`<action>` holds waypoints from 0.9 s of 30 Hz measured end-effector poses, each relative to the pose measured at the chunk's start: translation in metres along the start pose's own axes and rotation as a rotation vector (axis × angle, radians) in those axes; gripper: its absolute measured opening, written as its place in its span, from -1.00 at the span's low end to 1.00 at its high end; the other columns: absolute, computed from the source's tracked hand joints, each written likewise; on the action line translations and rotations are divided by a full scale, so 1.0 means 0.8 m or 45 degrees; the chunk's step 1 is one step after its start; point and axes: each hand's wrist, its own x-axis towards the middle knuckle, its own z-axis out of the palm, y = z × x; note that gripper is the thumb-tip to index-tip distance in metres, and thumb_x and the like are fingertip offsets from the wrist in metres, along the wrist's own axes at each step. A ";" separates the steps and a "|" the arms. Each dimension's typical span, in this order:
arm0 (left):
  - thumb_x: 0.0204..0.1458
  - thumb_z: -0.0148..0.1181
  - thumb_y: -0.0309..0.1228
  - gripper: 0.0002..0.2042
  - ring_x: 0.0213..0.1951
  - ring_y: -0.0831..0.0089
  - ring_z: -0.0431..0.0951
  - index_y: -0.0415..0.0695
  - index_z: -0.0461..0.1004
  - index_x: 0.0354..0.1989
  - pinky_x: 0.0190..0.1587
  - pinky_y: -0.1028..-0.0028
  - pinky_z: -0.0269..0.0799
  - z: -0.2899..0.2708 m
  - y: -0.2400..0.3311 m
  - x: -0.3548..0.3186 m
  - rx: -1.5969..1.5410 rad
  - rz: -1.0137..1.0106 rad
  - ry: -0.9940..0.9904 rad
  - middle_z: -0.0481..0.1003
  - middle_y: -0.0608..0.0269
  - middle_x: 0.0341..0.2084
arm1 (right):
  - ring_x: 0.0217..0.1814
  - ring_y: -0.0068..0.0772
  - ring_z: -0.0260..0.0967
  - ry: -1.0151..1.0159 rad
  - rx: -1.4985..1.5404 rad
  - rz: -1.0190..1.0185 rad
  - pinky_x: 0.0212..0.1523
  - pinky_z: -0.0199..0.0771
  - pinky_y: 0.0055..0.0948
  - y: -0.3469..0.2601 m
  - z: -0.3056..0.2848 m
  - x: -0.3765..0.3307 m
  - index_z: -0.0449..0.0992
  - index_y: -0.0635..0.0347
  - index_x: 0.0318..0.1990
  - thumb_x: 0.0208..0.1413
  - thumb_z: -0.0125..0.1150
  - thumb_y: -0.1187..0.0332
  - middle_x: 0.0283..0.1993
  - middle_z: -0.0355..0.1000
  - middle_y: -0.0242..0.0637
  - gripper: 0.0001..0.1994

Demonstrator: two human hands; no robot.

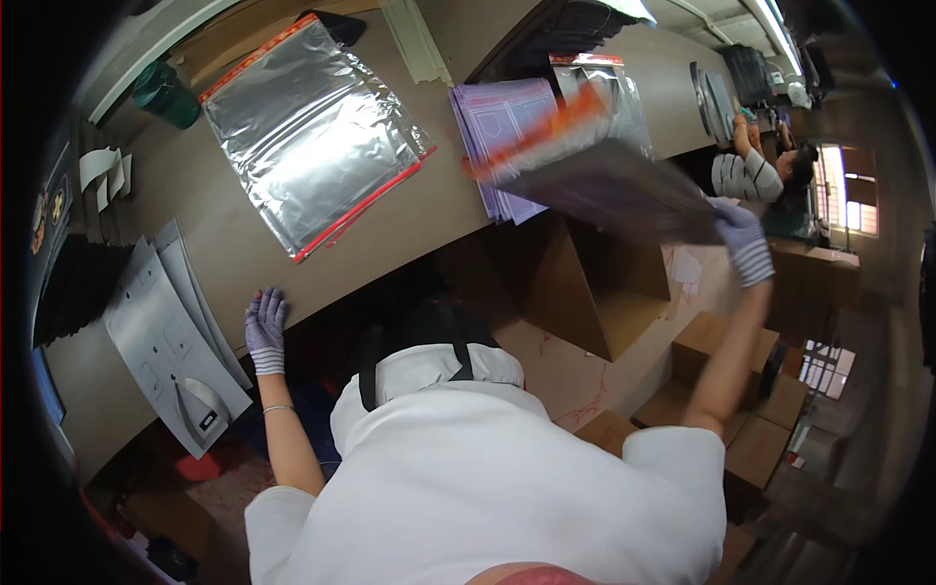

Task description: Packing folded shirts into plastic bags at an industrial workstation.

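My right hand (743,239), in a white and lavender glove with striped cuff, grips the near end of a flat plastic bag (614,185). Smeared by motion, the bag looks dark, with an orange band along its far edge; what it contains cannot be made out. It hangs over a stack of purple printed sheets (492,102) and the table's edge. My left hand (265,327), gloved the same way, lies with fingers stretched out on the table edge, holding nothing. Beyond it lies a stack of shiny silver bags (312,136) with red edges.
White printed sheets (175,341) overhang the table (409,214) at left, near dark stacked pieces (83,283). A green cup (166,95) stands at the far left. Cardboard boxes (721,351) fill the floor at right. A co-worker (756,175) in a striped top works farther along.
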 end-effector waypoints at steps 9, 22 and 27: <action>0.03 -0.09 -0.35 -0.71 -0.33 0.08 0.49 -0.29 0.32 -0.14 -0.25 0.22 0.42 0.060 0.000 -0.029 0.866 -0.057 0.434 0.46 0.01 -0.45 | -0.10 -0.25 0.33 -0.685 -1.983 -0.430 -0.08 0.24 -0.32 0.126 0.060 0.320 0.56 -0.08 -0.41 -0.12 0.01 0.37 -0.27 0.44 -0.30 -0.83; -0.20 0.12 -0.33 -0.71 -0.23 0.15 0.38 -0.08 0.40 -0.24 -0.19 0.23 0.29 0.004 0.158 -0.059 2.861 0.703 1.623 0.38 0.13 -0.32 | -0.19 -0.15 0.33 -0.509 -1.102 -1.109 -0.15 0.32 -0.29 -0.103 0.226 0.337 0.51 0.06 -0.37 -0.20 0.00 0.49 -0.36 0.43 -0.23 -0.79; -0.20 0.05 -0.37 -0.81 -0.31 0.27 0.35 -0.07 0.42 -0.35 -0.26 0.33 0.24 0.128 0.178 -0.156 2.904 1.575 1.121 0.37 0.23 -0.44 | -0.34 -0.28 0.46 -0.595 0.030 -0.727 -0.27 0.41 -0.44 -0.158 0.273 0.182 0.47 0.22 -0.20 0.09 -0.03 0.28 -0.39 0.47 -0.16 -0.76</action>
